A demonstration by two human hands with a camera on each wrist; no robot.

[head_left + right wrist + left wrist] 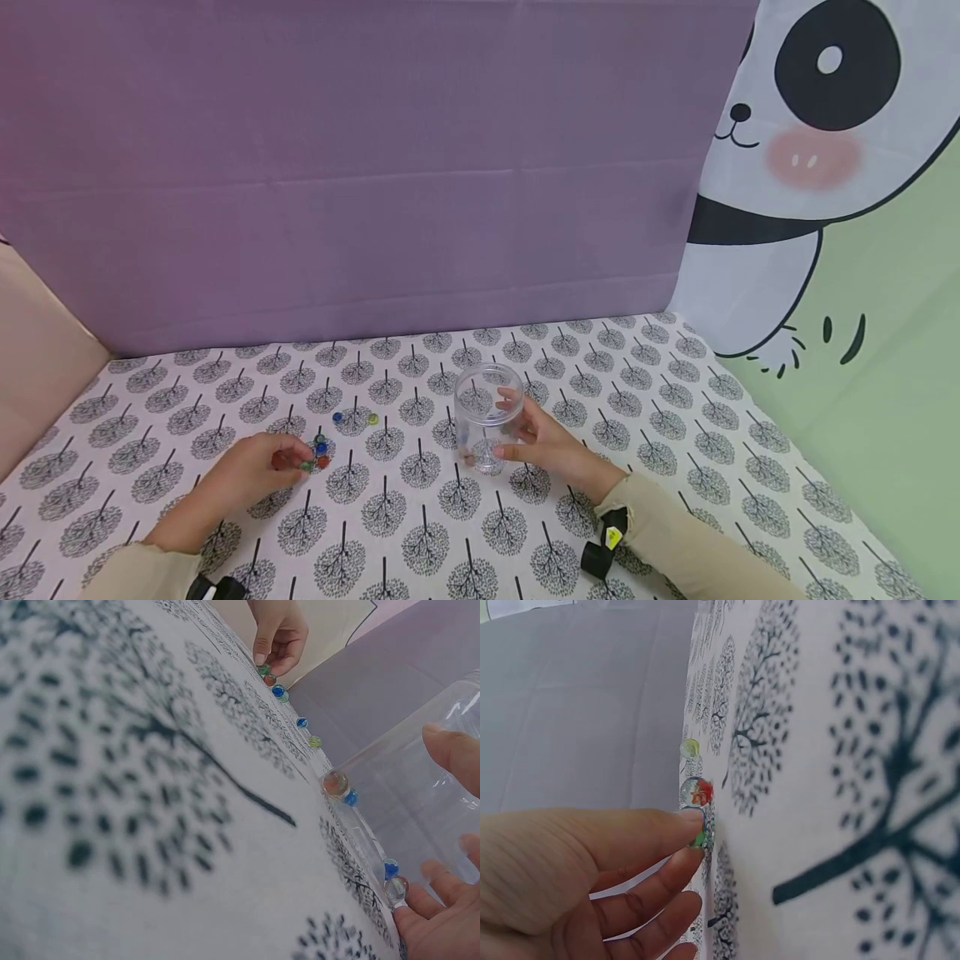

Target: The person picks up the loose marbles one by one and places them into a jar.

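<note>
My left hand (258,477) pinches a green marble (697,839) between thumb and index finger, close to the cloth. A red-orange marble (322,461) lies just beside those fingertips, with a blue marble (322,448) and a dark greenish one (320,438) behind it. Farther back, another blue marble (337,417) and a yellow-green marble (372,419) rest apart from the cluster. My right hand (551,446) holds a clear, open-topped jar (487,408) from its right side, thumb in front. Several marbles (335,784) show at the jar's bottom in the right wrist view.
A white tablecloth (423,550) printed with dark trees covers the table. Behind it hangs a purple cloth (375,208), and a panda-print hanging (825,250) borders the right side. Beige fabric (37,358) stands at the left.
</note>
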